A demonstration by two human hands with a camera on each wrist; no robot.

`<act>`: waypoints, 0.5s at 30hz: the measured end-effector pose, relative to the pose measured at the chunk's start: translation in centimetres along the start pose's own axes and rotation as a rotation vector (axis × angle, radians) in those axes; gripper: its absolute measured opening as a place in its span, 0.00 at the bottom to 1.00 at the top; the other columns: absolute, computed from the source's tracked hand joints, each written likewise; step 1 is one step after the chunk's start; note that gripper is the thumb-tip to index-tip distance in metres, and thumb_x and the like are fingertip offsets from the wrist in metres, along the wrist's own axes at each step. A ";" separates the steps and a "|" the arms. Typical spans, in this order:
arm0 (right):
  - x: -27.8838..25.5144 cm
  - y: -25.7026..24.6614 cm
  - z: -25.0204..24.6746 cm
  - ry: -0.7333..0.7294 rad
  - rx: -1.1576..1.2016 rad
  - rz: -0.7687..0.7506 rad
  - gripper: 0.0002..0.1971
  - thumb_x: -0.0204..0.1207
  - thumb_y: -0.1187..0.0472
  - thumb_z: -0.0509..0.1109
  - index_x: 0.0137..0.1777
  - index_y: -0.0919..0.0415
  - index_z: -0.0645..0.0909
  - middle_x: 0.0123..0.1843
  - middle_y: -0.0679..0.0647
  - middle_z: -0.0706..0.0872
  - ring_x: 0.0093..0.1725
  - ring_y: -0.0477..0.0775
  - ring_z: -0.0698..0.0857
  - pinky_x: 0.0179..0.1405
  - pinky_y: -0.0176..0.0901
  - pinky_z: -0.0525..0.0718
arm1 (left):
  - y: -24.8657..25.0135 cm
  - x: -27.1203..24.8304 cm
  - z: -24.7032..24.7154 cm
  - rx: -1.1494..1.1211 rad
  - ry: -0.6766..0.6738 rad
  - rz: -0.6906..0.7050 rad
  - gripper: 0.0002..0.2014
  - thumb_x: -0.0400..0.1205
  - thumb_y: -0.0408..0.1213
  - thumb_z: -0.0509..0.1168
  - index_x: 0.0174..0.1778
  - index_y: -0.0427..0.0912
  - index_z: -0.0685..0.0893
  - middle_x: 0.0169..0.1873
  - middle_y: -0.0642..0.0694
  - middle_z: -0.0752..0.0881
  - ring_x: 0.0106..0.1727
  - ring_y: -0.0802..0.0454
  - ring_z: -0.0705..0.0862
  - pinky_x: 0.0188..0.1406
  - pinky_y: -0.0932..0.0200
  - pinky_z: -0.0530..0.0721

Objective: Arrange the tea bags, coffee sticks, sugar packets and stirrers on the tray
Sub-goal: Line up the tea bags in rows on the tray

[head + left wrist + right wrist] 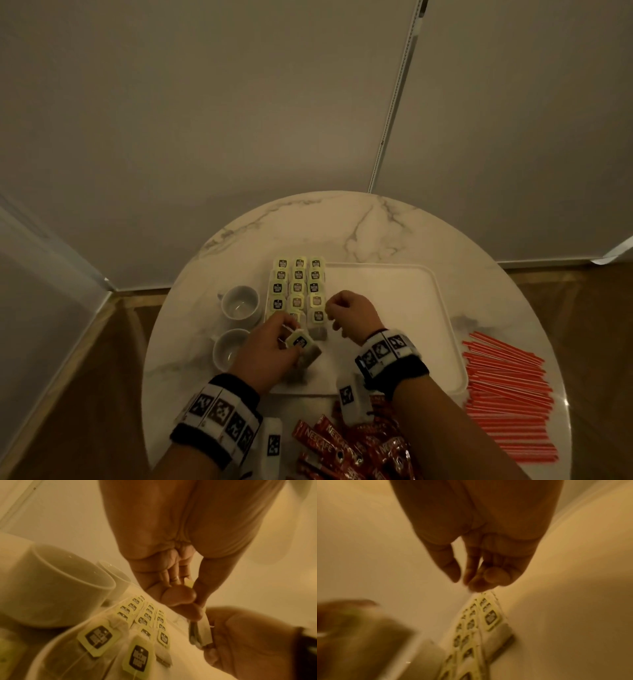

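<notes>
While three neat columns of tea bags (297, 289) already fill the left end of the tray (394, 308), the left hand (270, 346) pinches a small stack of further tea bags (303, 346) just above the near end of those columns, likely to feed the rows one at a time. The right hand (349, 313) hovers beside the third column with curled fingers; whether it pinches anything I cannot tell. Only the head view shows the coffee sticks (346, 445) and stirrers (507, 394) waiting on the worktop (308, 219); the left wrist view shows the held stack edge-on beside two cups (56, 582).

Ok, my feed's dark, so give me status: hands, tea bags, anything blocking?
Left hand holds a small stack of tea bags. Right hand curled, apparently empty. Three tea bag rows on tray. Nothing blocking.
</notes>
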State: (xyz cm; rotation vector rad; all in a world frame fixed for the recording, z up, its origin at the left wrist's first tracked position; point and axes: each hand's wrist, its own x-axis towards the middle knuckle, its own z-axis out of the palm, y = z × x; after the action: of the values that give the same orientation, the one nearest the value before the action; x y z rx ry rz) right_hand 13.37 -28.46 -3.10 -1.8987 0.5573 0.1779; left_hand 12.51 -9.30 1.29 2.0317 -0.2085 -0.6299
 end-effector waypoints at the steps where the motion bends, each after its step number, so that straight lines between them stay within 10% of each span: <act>1: -1.0 -0.2 -0.2 -0.083 0.059 -0.012 0.02 0.76 0.64 0.68 0.44 0.58 0.82 0.38 0.54 0.86 0.32 0.51 0.83 0.29 0.44 0.80 | 0.1 0.4 0.3 -0.004 0.002 0.000 0.15 0.76 0.27 0.69 0.46 0.54 0.76 0.47 0.47 0.87 0.45 0.50 0.88 0.44 0.50 0.90; 7: -3.8 0.7 -0.3 -0.280 0.017 -0.049 0.02 0.74 0.62 0.71 0.45 0.58 0.84 0.37 0.55 0.88 0.32 0.49 0.82 0.24 0.39 0.77 | 0.3 1.9 1.3 -0.055 0.020 -0.025 0.16 0.76 0.28 0.71 0.51 0.51 0.75 0.47 0.49 0.86 0.46 0.50 0.88 0.46 0.51 0.90; 15: -3.2 2.6 -0.1 -0.010 0.109 0.172 0.04 0.71 0.67 0.73 0.38 0.58 0.84 0.30 0.52 0.82 0.27 0.51 0.76 0.20 0.38 0.75 | -0.5 1.6 1.4 -0.064 0.130 -0.047 0.11 0.81 0.32 0.65 0.55 0.52 0.78 0.49 0.46 0.85 0.42 0.49 0.87 0.36 0.58 0.87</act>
State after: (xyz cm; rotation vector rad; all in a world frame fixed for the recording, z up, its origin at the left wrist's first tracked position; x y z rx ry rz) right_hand 9.35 -28.38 -4.07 -1.7438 0.7103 0.2633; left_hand 13.11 -10.67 -0.28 2.0120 -0.0635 -0.5245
